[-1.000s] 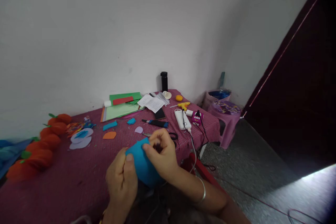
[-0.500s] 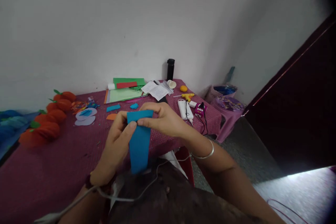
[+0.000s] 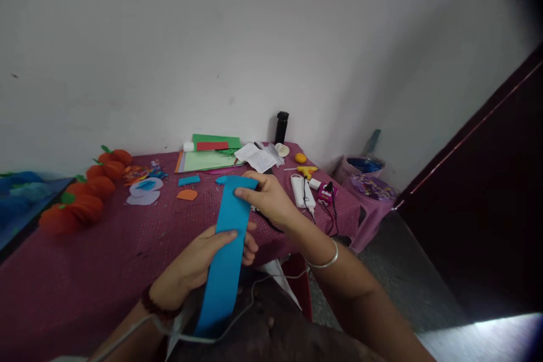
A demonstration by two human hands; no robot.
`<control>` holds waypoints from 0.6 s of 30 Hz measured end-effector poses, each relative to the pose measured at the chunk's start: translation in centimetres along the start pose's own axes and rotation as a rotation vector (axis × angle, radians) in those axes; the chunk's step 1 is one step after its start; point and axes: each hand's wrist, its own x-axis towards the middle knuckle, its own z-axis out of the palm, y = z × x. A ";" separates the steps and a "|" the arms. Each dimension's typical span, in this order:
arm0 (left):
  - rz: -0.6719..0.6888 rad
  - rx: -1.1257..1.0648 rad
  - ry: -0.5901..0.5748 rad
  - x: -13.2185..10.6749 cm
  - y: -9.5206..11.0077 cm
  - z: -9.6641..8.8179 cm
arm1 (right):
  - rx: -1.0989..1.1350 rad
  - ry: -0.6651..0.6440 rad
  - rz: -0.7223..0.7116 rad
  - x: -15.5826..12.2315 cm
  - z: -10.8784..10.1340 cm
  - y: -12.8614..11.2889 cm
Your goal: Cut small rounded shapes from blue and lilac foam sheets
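Observation:
A long blue strip of paper or felt [image 3: 229,260] hangs down between my hands, its lower end over my lap. At its top right corner, my right hand [image 3: 271,197] pinches the strip between thumb and fingers. Lower down, my left hand [image 3: 207,257] wraps round the strip from the left, thumb on the front and fingers behind. On the table beyond lie a small blue piece [image 3: 189,180], an orange piece [image 3: 187,195] and a second blue scrap [image 3: 221,180] partly behind the strip's top.
Orange paper pumpkins [image 3: 72,214] line the table's left. Coloured sheets [image 3: 207,162], white papers [image 3: 255,157] and a black bottle [image 3: 281,128] stand or lie at the back. To the right are a yellow glue gun [image 3: 306,171], a white power bank [image 3: 302,192] and a pink stool [image 3: 369,209].
My left hand has slid down to the strip's middle. The strip's folded-looking top now lies extended, so more of its length shows. My right hand still holds the top.

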 end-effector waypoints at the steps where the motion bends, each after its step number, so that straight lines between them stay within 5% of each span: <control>1: -0.014 -0.016 0.019 -0.2 -0.2 -0.2 | -0.002 0.018 -0.010 0.0 0.1 0.3; 8: -0.054 -0.036 0.225 -1.1 -1.9 -1.9 | -0.081 0.062 -0.034 -0.4 0.9 4.2; 12: -0.101 0.036 0.377 -1.0 -4.4 -4.9 | -0.060 -0.092 0.117 0.5 1.2 8.7; 15: -0.177 0.092 0.434 -1.3 -6.3 -8.6 | -0.110 -0.237 0.139 3.6 1.3 12.0; 18: -0.256 0.096 0.505 -2.4 -6.9 -12.1 | -0.448 -0.247 -0.017 9.0 1.9 15.0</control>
